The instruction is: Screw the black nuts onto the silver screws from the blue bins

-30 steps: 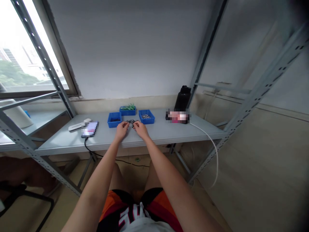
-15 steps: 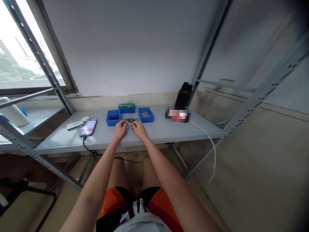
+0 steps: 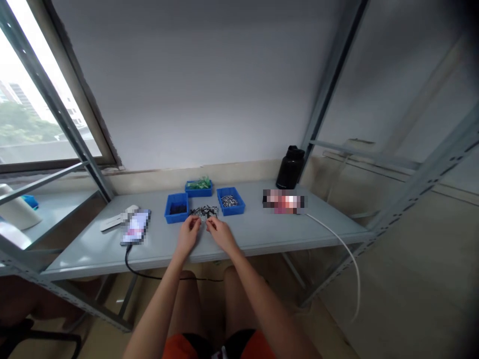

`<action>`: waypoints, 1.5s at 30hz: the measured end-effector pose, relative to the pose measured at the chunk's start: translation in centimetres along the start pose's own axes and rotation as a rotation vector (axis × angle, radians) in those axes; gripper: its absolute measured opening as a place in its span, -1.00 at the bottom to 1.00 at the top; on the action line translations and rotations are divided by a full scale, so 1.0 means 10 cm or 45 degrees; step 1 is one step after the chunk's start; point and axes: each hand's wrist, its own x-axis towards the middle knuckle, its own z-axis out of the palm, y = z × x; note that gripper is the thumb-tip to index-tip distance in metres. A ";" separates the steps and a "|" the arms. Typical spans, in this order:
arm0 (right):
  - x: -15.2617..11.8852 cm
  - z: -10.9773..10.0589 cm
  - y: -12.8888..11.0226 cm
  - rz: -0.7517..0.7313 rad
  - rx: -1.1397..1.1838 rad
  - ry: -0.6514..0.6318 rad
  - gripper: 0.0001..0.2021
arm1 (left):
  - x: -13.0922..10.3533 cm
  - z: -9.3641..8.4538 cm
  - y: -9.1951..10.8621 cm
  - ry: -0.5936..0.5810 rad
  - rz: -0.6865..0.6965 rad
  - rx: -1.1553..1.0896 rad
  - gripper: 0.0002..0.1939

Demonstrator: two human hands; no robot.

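Note:
A loose pile of small dark and silvery pieces (image 3: 204,211) lies on the table between the blue trays. My left hand (image 3: 190,232) is at the pile's near left edge, its fingers pinched together. Close beside it, my right hand (image 3: 220,231) is also closed in a pinch at the near right edge. Whatever the fingertips hold is too small to name. Dark pieces fill part of the left blue tray (image 3: 176,218). The right blue tray (image 3: 236,210) has silvery pieces in it, and the rear blue tray (image 3: 192,192) contains green pieces.
On the left of the grey table (image 3: 157,254) are a phone (image 3: 136,227) with a black cable and a white object (image 3: 114,222). A black bottle (image 3: 291,167) and another phone (image 3: 283,202) with a white cable are on the right. Metal shelf posts frame both sides.
The view has tilted up, so the table and trays appear lower and a little larger. Both hands remain pinched near the pile, with little visible movement relative to it.

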 end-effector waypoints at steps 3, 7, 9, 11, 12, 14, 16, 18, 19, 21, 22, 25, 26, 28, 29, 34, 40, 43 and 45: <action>-0.02 -0.01 -0.03 -0.037 0.019 -0.039 -0.81 | -0.04 -0.01 0.04 0.030 0.013 -0.005 -0.76; -0.03 -0.02 -0.07 -0.015 0.015 -0.094 -0.80 | -0.05 -0.01 0.06 0.012 0.036 0.006 -0.76; -0.03 -0.03 -0.08 -0.031 -0.020 -0.126 -0.79 | -0.06 -0.01 0.05 -0.014 0.052 0.017 -0.74; -0.04 -0.02 -0.09 -0.053 -0.031 -0.144 -0.79 | -0.06 0.00 0.03 -0.021 0.063 0.030 -0.74; -0.04 -0.02 -0.09 -0.058 -0.034 -0.145 -0.79 | -0.06 0.01 0.02 -0.031 0.067 0.035 -0.74; -0.04 -0.02 -0.09 -0.064 -0.034 -0.166 -0.79 | -0.06 0.01 0.01 -0.035 0.064 0.040 -0.75; -0.05 -0.02 -0.10 -0.055 -0.025 -0.173 -0.79 | -0.06 0.02 -0.01 -0.035 0.052 0.046 -0.76; -0.05 -0.03 -0.11 -0.029 0.021 -0.150 -0.80 | -0.07 0.02 -0.02 -0.017 0.019 0.040 -0.77; -0.06 -0.03 -0.11 -0.007 0.055 -0.131 -0.80 | -0.07 0.02 -0.02 -0.010 -0.005 0.034 -0.77; -0.06 -0.04 -0.11 0.057 0.118 -0.068 -0.78 | -0.06 0.03 -0.03 -0.026 -0.053 0.026 -0.77; -0.06 -0.05 -0.10 0.091 0.140 -0.034 -0.77 | -0.06 0.04 -0.03 -0.057 -0.064 0.031 -0.77; -0.05 -0.04 -0.08 0.159 0.170 0.041 -0.76 | -0.05 0.04 -0.02 -0.166 -0.036 0.068 -0.77; -0.04 -0.04 -0.08 0.162 0.169 0.046 -0.77 | -0.04 0.04 -0.02 -0.183 -0.019 0.077 -0.78; -0.04 -0.03 -0.07 0.148 0.149 0.037 -0.79 | -0.04 0.03 0.00 -0.174 0.003 0.082 -0.78; -0.03 -0.02 -0.06 0.139 0.129 0.029 -0.80 | -0.03 0.03 0.01 -0.160 0.004 0.081 -0.78; -0.02 -0.02 -0.07 0.106 0.042 -0.025 -0.81 | -0.02 0.00 0.03 -0.129 -0.020 0.078 -0.77; -0.02 -0.04 -0.08 0.086 0.034 -0.067 -0.79 | -0.03 0.01 0.03 -0.084 -0.010 0.103 -0.74; -0.01 -0.04 -0.07 0.123 0.106 -0.027 -0.80 | -0.03 0.00 0.01 -0.036 -0.022 0.086 -0.73; -0.01 -0.04 -0.06 0.143 0.180 0.017 -0.80 | -0.01 0.00 0.00 0.001 -0.061 0.058 -0.67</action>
